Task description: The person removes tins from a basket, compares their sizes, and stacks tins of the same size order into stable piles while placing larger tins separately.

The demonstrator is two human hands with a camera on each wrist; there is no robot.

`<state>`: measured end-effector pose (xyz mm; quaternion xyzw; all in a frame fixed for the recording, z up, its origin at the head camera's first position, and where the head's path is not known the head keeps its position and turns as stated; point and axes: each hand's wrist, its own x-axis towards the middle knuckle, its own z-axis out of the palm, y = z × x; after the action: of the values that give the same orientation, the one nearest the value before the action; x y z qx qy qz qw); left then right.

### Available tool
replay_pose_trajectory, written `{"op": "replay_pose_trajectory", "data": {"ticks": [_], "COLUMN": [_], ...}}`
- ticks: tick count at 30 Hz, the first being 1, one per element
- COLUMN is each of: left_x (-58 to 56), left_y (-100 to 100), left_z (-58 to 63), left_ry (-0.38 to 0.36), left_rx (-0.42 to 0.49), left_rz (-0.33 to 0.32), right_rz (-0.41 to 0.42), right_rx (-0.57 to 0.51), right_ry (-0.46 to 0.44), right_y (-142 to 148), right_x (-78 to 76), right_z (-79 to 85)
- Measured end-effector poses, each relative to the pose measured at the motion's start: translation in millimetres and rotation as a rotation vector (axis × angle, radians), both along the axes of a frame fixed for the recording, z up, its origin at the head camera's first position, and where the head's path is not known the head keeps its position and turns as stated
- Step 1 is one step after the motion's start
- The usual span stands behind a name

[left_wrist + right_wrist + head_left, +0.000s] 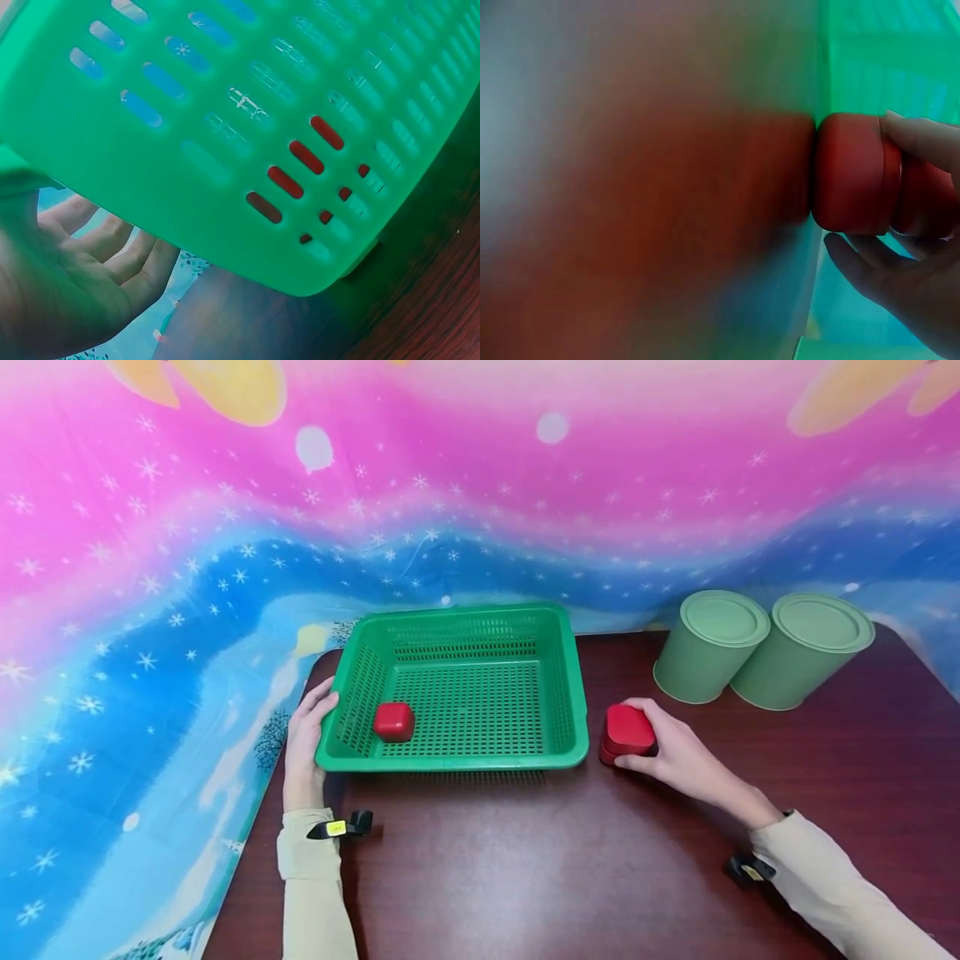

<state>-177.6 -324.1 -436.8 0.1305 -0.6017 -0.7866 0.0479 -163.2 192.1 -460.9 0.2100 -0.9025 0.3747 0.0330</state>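
Observation:
A green plastic basket (465,763) with slotted sides stands on the table. At its left rim is my left hand (303,739), its fingers curled against the edge; the left wrist view shows the hand (97,277) beside the slotted wall (217,172). Inside the basket, near its left side, lies a small red rounded box (394,722). My right hand (678,756) grips another red rounded-square box (628,731) between thumb and fingers, just right of the basket. In the right wrist view this red box (855,172) touches the tabletop and has a seam; a second stacked piece cannot be ruled out.
Two light green lidded cans (712,647) (802,652) stand side by side at the back right. A patterned pink and blue cloth (480,493) hangs behind the dark brown wooden table (510,868) and along its left side.

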Motion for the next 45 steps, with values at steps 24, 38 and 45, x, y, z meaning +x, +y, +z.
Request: {"op": "replay_pose_trajectory", "data": {"ticks": [24, 38, 45], "left_x": [4.6, 1.2, 0.8], "left_y": [-3, -2, -2], "left_z": [1.5, 1.4, 0.9], "left_ry": [-0.03, -0.018, -0.047], "left_rx": [-0.035, -0.006, -0.027], "left_rz": [-0.015, -0.031, -0.023], "right_rz": [-0.087, 0.017, -0.066], "right_rx": [0.001, 0.013, 0.049], "right_ry": [0.004, -0.118, -0.218], "right_y": [-12, 5, 8], "right_x": [-50.6, -53.4, -52.5], "right_z": [9.8, 18.4, 22.7]}}
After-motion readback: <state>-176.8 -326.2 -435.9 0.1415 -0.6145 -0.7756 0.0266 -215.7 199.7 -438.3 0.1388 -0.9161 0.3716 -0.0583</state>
